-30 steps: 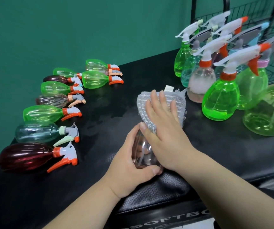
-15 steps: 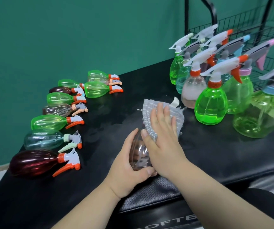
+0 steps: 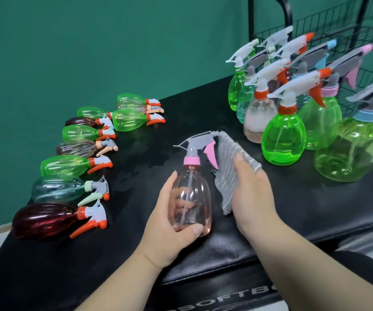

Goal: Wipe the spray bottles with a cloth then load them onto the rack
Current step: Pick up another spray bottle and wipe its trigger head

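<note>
A clear pink spray bottle (image 3: 192,189) with a pink collar and grey head stands upright near the middle of the black padded table (image 3: 293,209). My left hand (image 3: 169,225) grips its body from the left, thumb across the base. My right hand (image 3: 253,194) holds a grey ribbed cloth (image 3: 228,176) just right of the bottle, apart from it. A black wire rack (image 3: 360,30) stands at the back right.
Several spray bottles lie on their sides in a row along the left, from a dark red one (image 3: 46,221) to green ones (image 3: 131,118). Several upright bottles, mostly green (image 3: 284,140), crowd the right side in front of the rack.
The cloth has come off the bottle and moved right with my right hand. The bottle, covered and lying before, now stands upright and uncovered in my left hand.
</note>
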